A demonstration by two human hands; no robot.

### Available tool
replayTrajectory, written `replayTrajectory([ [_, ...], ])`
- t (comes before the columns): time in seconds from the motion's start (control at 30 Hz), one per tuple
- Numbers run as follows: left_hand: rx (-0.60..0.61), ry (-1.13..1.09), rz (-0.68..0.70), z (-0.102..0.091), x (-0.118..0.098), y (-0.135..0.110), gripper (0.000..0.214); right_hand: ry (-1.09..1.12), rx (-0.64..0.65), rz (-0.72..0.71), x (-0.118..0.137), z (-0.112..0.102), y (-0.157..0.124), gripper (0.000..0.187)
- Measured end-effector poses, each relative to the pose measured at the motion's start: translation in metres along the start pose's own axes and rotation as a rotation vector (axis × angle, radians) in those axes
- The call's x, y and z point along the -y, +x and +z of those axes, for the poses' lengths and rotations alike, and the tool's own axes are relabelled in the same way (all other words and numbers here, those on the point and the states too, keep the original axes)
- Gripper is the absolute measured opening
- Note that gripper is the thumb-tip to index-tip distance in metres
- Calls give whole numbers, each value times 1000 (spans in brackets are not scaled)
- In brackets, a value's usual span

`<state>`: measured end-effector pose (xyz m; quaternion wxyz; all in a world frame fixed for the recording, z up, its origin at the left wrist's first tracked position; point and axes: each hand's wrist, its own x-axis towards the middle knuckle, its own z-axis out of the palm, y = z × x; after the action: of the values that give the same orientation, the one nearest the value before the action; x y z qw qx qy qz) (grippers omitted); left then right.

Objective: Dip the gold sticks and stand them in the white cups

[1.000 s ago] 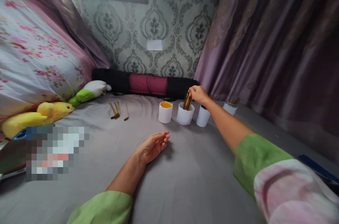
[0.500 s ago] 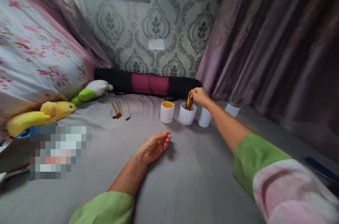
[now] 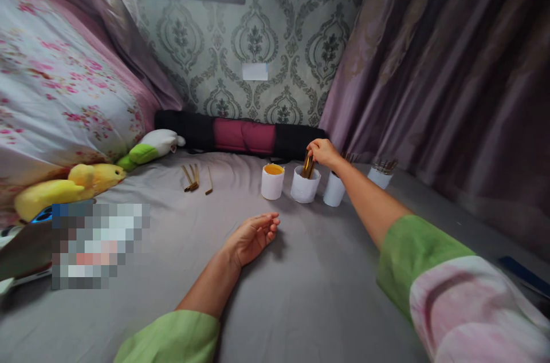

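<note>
My right hand (image 3: 325,153) reaches over a row of white cups, its fingertips pinched at the top of shiny gold-brown sticks (image 3: 308,165). Those sticks stand upright in a short, wide white cup (image 3: 305,188); how many the fingers grip is hidden. Left of it is a white cup with a yellow inside (image 3: 272,184). On its right, a narrower white cup (image 3: 333,191) with dark sticks is partly behind my right forearm. My left hand (image 3: 254,237) lies on the grey sheet in front of the cups, palm sideways, fingers loosely bent and holding nothing.
Several thin sticks with wider ends (image 3: 191,178) lie on the grey sheet (image 3: 326,294). Another white cup of sticks (image 3: 380,177) stands far right. Plush toys (image 3: 71,184) and a pixelated item (image 3: 98,248) are left. A black-and-maroon roll (image 3: 244,135) lies along the wall.
My right hand stays at the same cup; the sticks under its fingers look more closely bunched. My left hand rests unmoved. The view has shifted very slightly.
</note>
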<state>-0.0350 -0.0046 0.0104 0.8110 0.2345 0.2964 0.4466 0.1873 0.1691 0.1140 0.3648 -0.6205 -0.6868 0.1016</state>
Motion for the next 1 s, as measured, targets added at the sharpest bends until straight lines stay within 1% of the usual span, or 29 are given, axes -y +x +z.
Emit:
replayTrajectory([
  [0.13,-3,-6,-4,0,0,1,16,-6,24,-14,9,2,-1,21],
  [0.33,3,-13,-4,0,0,1,16,-23,11,33,15,6,-3,20],
  [0.6,-5,-14,-7,1,-1,1,15,-38,-13,58,7,10,2,20],
  [0.8,-6,-20,-10,0,-1,1,14,-35,-50,21,2,10,3,20],
  [1.0,2,-22,-7,0,-1,1,14,-47,-52,17,-1,7,3,22],
])
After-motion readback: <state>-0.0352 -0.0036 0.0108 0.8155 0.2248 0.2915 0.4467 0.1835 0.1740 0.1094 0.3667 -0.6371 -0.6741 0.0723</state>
